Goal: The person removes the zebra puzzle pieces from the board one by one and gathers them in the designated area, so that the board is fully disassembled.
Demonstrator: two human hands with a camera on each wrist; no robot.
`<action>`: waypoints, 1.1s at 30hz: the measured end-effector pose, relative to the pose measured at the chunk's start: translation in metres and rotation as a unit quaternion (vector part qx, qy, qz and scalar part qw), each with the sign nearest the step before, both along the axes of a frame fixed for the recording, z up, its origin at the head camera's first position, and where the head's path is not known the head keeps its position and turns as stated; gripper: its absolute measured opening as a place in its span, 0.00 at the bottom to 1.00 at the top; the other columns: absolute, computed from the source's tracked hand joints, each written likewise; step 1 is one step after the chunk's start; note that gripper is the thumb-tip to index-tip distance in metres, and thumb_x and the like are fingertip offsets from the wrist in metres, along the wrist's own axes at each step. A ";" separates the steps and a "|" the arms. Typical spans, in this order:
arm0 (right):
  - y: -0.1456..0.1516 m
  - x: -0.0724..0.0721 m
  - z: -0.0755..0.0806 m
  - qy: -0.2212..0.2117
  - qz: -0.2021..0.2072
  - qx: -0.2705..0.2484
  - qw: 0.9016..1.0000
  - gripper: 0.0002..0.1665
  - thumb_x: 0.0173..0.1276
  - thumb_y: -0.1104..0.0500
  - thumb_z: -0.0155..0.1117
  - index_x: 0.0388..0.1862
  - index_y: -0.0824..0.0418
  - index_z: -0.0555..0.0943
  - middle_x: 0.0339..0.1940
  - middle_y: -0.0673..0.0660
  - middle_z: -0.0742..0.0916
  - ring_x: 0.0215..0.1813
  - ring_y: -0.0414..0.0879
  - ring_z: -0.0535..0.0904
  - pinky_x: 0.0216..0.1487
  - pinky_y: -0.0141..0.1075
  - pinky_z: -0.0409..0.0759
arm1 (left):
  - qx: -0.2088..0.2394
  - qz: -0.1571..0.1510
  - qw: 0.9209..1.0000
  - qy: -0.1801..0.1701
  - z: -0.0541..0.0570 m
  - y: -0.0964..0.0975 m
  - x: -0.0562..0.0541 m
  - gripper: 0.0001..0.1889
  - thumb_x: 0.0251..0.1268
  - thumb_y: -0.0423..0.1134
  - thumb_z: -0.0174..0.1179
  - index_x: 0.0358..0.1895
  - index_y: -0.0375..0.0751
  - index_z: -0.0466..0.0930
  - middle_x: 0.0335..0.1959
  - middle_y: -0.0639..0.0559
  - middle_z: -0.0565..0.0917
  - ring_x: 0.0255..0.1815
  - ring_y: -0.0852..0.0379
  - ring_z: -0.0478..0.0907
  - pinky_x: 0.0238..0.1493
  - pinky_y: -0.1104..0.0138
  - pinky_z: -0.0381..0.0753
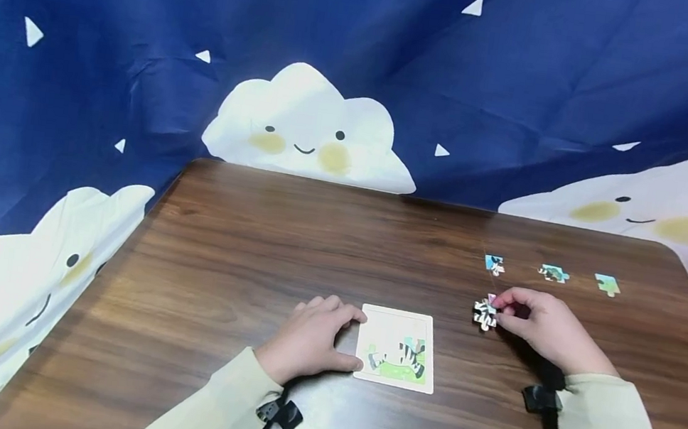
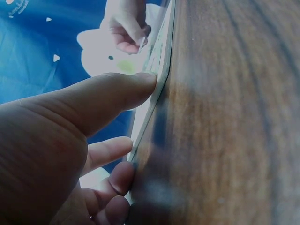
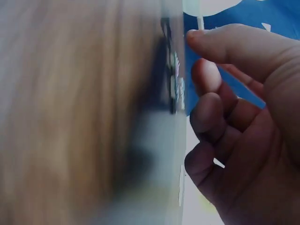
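Your left hand (image 1: 314, 337), fingers spread, touching the left edge of the puzzle board (image 1: 393, 324); your right hand (image 1: 545, 330), pinching a striped piece (image 1: 484, 314) farther right, worktop (image 1: 251, 232) room between; three loose pieces (image 1: 553, 274), far right.

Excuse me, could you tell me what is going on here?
A person is working on a small jigsaw puzzle. The left hand touches the left edge of the puzzle board, whose zebra picture is only partly filled in. To the board's right, the right hand pinches a striped piece in its fingers. Three loose pieces lie in a row farther back on the table.
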State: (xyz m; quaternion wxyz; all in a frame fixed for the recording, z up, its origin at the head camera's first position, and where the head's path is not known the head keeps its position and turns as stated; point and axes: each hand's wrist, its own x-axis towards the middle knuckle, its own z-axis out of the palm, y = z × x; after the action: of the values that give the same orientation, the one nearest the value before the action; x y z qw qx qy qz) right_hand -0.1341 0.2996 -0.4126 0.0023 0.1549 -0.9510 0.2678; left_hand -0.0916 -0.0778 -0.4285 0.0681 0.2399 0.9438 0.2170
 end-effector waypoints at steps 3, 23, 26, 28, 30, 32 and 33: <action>0.009 0.000 -0.001 0.013 0.014 0.001 1.000 0.09 0.59 0.66 0.73 0.34 0.52 0.83 0.27 0.44 0.79 0.32 0.34 0.72 0.36 0.30 0.69 | -0.002 0.000 1.000 -0.002 0.001 0.001 -0.001 0.34 0.46 0.61 0.73 0.61 0.58 0.79 0.47 0.59 0.78 0.46 0.58 0.71 0.45 0.64 0.64; 0.083 -0.010 -0.006 0.004 -0.008 0.061 0.998 0.06 0.61 0.63 0.73 0.35 0.54 0.84 0.28 0.45 0.80 0.31 0.33 0.70 0.34 0.29 0.68 | 0.006 0.001 1.000 -0.004 0.000 0.000 -0.001 0.34 0.46 0.60 0.74 0.60 0.58 0.79 0.44 0.59 0.78 0.44 0.58 0.71 0.44 0.63 0.65; 0.090 -0.012 -0.005 -0.004 -0.010 0.057 0.998 0.05 0.62 0.63 0.72 0.34 0.55 0.84 0.28 0.45 0.80 0.31 0.32 0.70 0.34 0.29 0.68 | 0.005 -0.001 1.000 -0.004 -0.001 0.001 0.000 0.34 0.46 0.61 0.74 0.60 0.58 0.79 0.45 0.59 0.78 0.45 0.58 0.71 0.44 0.63 0.65; 0.095 -0.013 -0.005 0.001 -0.006 0.052 0.999 0.05 0.62 0.64 0.72 0.34 0.56 0.84 0.28 0.45 0.81 0.31 0.31 0.70 0.34 0.27 0.68 | 0.005 -0.001 1.000 -0.003 -0.001 0.001 0.000 0.34 0.46 0.62 0.73 0.60 0.58 0.79 0.46 0.59 0.78 0.45 0.58 0.71 0.44 0.63 0.65; 0.099 -0.014 -0.005 0.009 -0.002 0.052 0.999 0.05 0.61 0.65 0.72 0.33 0.56 0.84 0.27 0.44 0.80 0.31 0.30 0.70 0.34 0.26 0.67 | 0.006 -0.002 1.000 -0.003 -0.001 0.001 0.000 0.34 0.46 0.61 0.73 0.60 0.58 0.79 0.45 0.59 0.78 0.45 0.58 0.71 0.44 0.63 0.65; 0.102 -0.016 -0.005 0.014 -0.001 0.052 0.999 0.06 0.60 0.66 0.72 0.32 0.56 0.84 0.27 0.44 0.80 0.31 0.30 0.70 0.34 0.26 0.67 | 0.008 -0.003 1.000 -0.001 -0.001 0.002 0.000 0.34 0.46 0.61 0.74 0.60 0.58 0.79 0.45 0.59 0.78 0.45 0.58 0.72 0.44 0.63 0.65; 0.104 -0.017 -0.004 0.014 -0.003 0.053 0.998 0.06 0.60 0.66 0.72 0.32 0.56 0.84 0.27 0.44 0.80 0.31 0.30 0.69 0.34 0.26 0.66 | 0.008 -0.003 1.000 -0.001 -0.001 0.002 0.000 0.34 0.46 0.61 0.74 0.60 0.58 0.79 0.45 0.59 0.78 0.45 0.58 0.72 0.44 0.63 0.65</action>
State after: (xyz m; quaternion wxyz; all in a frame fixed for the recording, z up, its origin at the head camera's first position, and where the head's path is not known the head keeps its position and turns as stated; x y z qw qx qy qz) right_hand -0.1507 0.4038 -0.4167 0.0083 0.1558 -0.9641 0.2149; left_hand -0.0914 -0.0756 -0.4291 0.0674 0.2436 0.9411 0.2248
